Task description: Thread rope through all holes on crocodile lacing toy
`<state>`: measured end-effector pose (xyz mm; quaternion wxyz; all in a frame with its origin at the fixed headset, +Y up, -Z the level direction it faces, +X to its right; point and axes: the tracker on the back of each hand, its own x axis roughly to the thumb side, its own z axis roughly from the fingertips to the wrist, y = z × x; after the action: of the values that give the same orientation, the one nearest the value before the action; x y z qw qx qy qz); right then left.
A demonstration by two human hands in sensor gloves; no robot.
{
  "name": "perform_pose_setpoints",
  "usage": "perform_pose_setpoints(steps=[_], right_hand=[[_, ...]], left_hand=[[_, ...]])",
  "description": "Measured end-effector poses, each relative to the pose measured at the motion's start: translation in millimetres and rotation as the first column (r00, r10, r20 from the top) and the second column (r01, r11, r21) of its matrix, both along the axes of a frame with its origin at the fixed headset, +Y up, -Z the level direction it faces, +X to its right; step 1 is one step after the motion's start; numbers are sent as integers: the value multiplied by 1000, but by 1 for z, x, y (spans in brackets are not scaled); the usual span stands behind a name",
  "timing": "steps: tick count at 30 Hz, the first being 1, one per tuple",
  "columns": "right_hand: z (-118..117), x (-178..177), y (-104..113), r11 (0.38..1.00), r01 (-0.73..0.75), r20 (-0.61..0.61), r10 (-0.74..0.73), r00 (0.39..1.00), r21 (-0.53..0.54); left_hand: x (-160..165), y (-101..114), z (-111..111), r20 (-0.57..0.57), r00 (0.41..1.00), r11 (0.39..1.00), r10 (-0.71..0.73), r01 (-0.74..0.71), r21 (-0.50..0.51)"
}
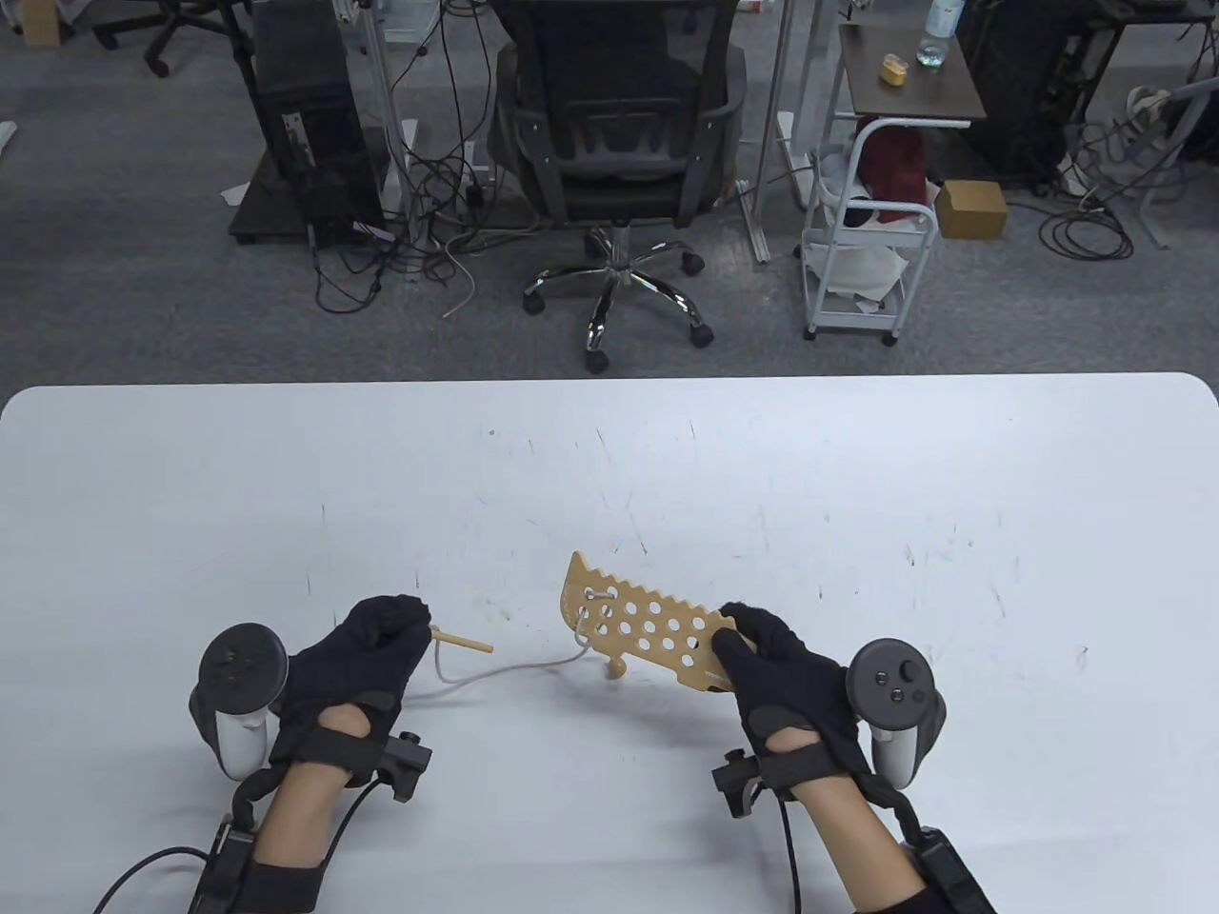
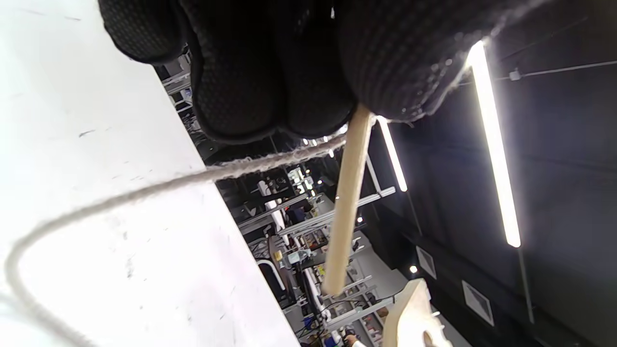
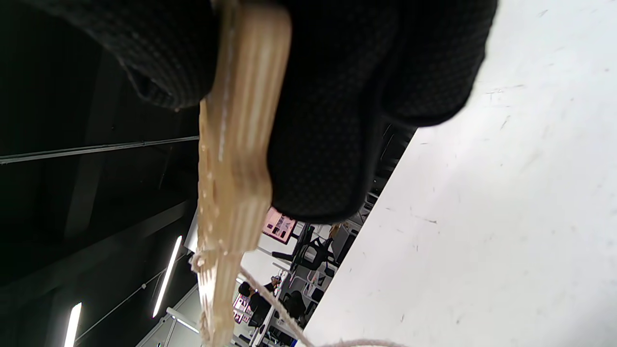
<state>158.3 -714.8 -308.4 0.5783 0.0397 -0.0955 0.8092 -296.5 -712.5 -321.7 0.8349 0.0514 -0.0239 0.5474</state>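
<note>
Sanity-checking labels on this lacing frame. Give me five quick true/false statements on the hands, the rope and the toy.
1. The right hand grips the crocodile lacing toy by one end. True.
2. The left hand holds the wooden needle at the rope's end. True.
3. The rope is laced through every hole in the toy. False: it passes only through holes near the end far from the right hand; most holes show open.
4. The toy lies flat on the table with no hand on it. False: the right hand holds it.
5. The needle's tip is pushed into a hole of the toy. False: the tip is clear of the toy, with a gap between them.
</note>
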Motion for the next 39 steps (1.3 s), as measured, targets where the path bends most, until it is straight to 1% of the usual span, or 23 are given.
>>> perform_pose_setpoints(steps=[8, 13, 21, 27, 31, 35, 39], right_hand=[[4, -9, 3, 1000, 0, -62, 1, 998, 26], [7, -15, 4, 999, 12, -101, -8, 995, 41], [10, -23, 6, 998, 23, -159, -14, 987, 56], [12, -28, 7, 997, 38, -200, -24, 979, 64], [13, -30, 7, 997, 53, -220, -39, 975, 58], [13, -33, 6, 996, 67, -251, -52, 967, 51], [13, -35, 6, 995, 94, -278, -82, 957, 31]], left_hand=[[13, -15, -4, 50, 998, 995, 22, -17, -100], [19, -22, -6, 81, 995, 989, 65, -53, -140], [29, -28, -6, 171, 970, 971, 173, -139, -193], [38, -33, -8, 276, 924, 951, 264, -201, -235], [43, -37, -9, 313, 900, 938, 302, -222, -265], [48, -42, -9, 340, 864, 911, 373, -270, -314], [51, -44, -9, 358, 841, 897, 404, -287, -337]])
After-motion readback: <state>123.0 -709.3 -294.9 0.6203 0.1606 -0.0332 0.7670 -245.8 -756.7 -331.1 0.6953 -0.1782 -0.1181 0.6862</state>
